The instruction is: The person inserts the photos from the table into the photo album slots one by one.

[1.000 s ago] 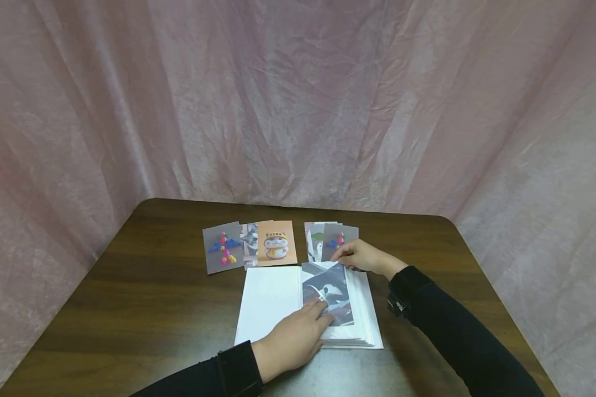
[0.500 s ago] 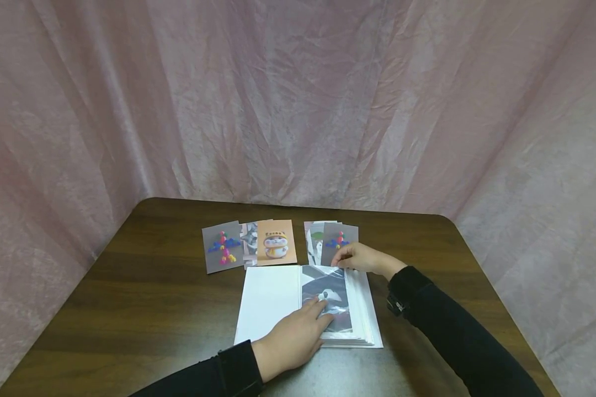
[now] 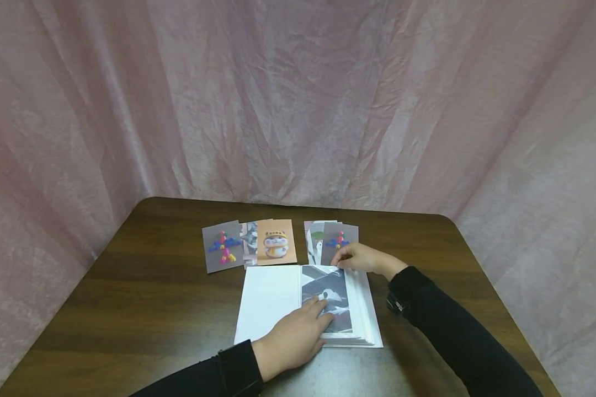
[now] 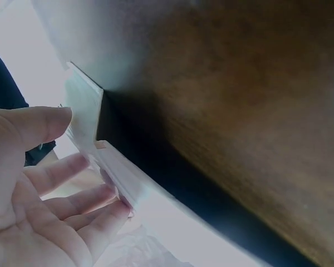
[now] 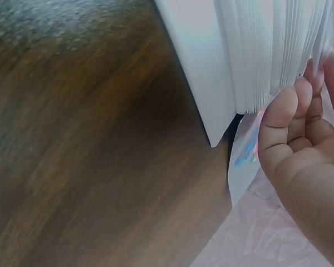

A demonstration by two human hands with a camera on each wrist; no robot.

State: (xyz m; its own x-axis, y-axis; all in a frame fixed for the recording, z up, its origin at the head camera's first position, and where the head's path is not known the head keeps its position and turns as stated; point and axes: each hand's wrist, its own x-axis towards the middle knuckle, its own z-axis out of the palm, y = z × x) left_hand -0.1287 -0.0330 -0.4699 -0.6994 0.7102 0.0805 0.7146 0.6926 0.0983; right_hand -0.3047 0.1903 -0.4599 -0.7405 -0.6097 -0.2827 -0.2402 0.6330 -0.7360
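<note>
- Well, starting at the far left, the figure photo (image 3: 221,248) overlaps the half-covered photo (image 3: 250,240), with the orange photo (image 3: 278,251) on top; elbows and sleeves are best held clear of that row.
- Next comes the open album (image 3: 268,289), its bare white leaf flat on the table (image 3: 129,298); a flat, square album should make the photo easier to line up.
- The left hand (image 3: 290,339) lies over the page with fingers extended and thumb apart, gripping nothing; light pressure is enough here, as a heavy palm could pin the photo and make it buckle.
- Under those fingertips is the white-animal photo (image 3: 330,284), on the right-hand page beside the spine, seemingly in a clear pocket and almost square with it; I would check that the top corners sit level.
- Just beyond its top edge lies a second photo pile (image 3: 315,240); the working fingers should avoid nudging it.
- The right hand (image 3: 365,260) has a narrow pinch at the photo's top edge; whether it catches the pocket film too, I cannot tell. Small, straight pushes toward the body suit this best, freeing any trapped film first.
</note>
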